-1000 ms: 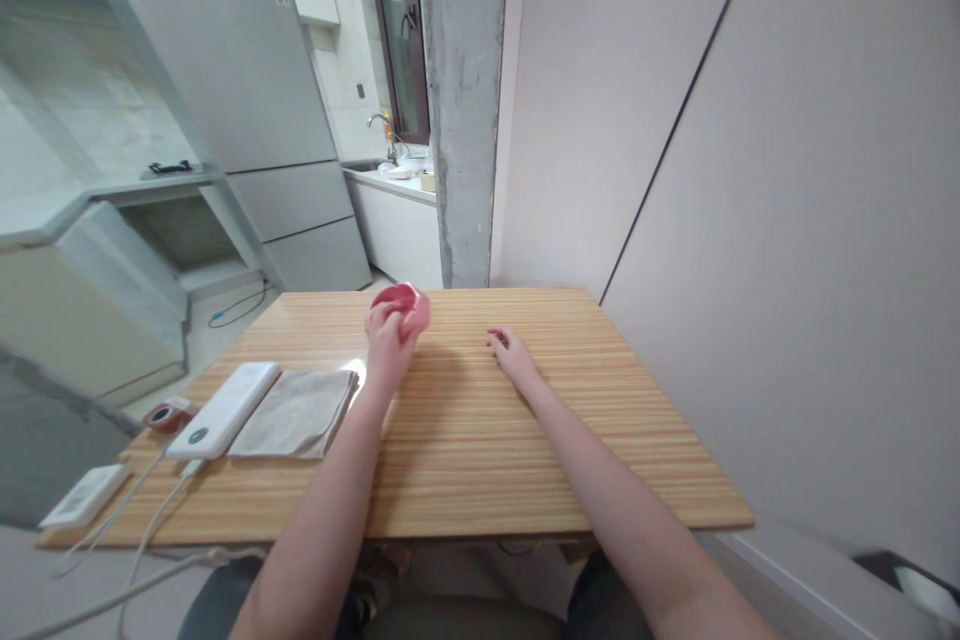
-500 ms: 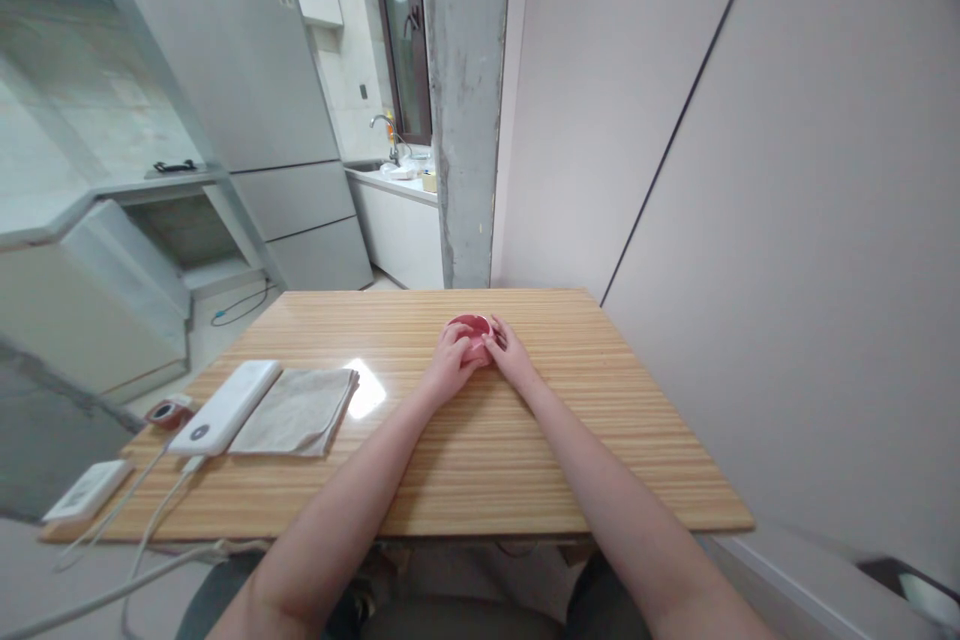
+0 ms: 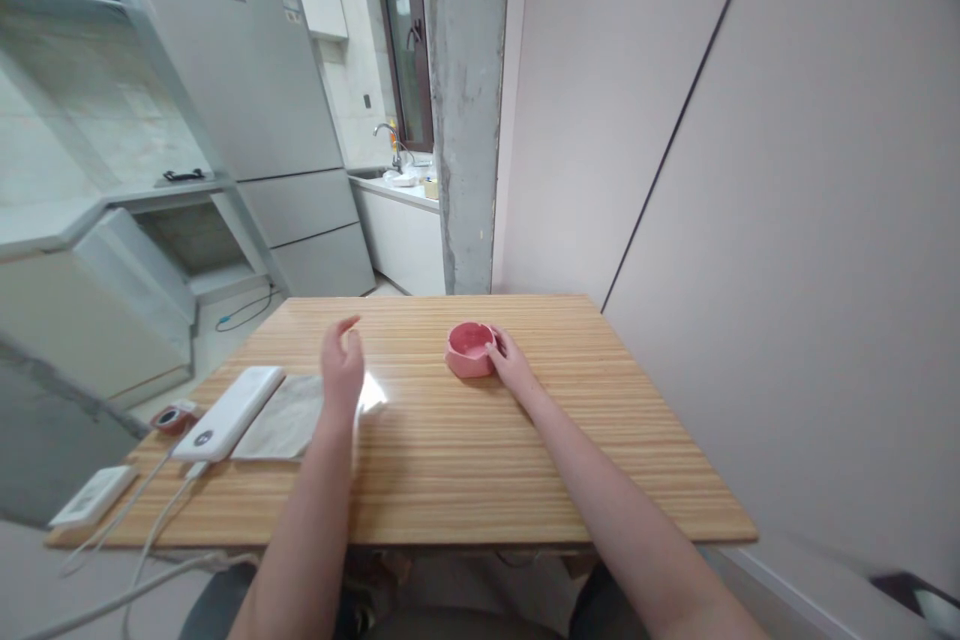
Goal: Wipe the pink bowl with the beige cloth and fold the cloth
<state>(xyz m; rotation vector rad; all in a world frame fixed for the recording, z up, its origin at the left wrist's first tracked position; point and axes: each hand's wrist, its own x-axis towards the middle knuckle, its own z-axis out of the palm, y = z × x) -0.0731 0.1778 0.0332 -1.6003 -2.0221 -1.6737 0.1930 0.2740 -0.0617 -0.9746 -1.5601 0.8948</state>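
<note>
A small pink bowl (image 3: pixel 468 350) stands upright on the wooden table (image 3: pixel 525 450), near its far middle. My right hand (image 3: pixel 508 366) rests on the table with its fingers against the bowl's right side. My left hand (image 3: pixel 342 368) hovers open above the table, to the left of the bowl and apart from it, over the right edge of a folded grey cloth (image 3: pixel 283 420). It holds nothing.
Left of the cloth lie a white power bank (image 3: pixel 229 411) with cables, a small red-rimmed item (image 3: pixel 171 416) and a white device (image 3: pixel 88 495) at the table's left corner. A wall runs close along the right. A fridge (image 3: pixel 247 110) and concrete pillar (image 3: pixel 465 100) stand beyond.
My left hand carried the pink bowl rightward, set it down by my right hand, then let go and drew back left toward the cloth. The right hand stayed put.
</note>
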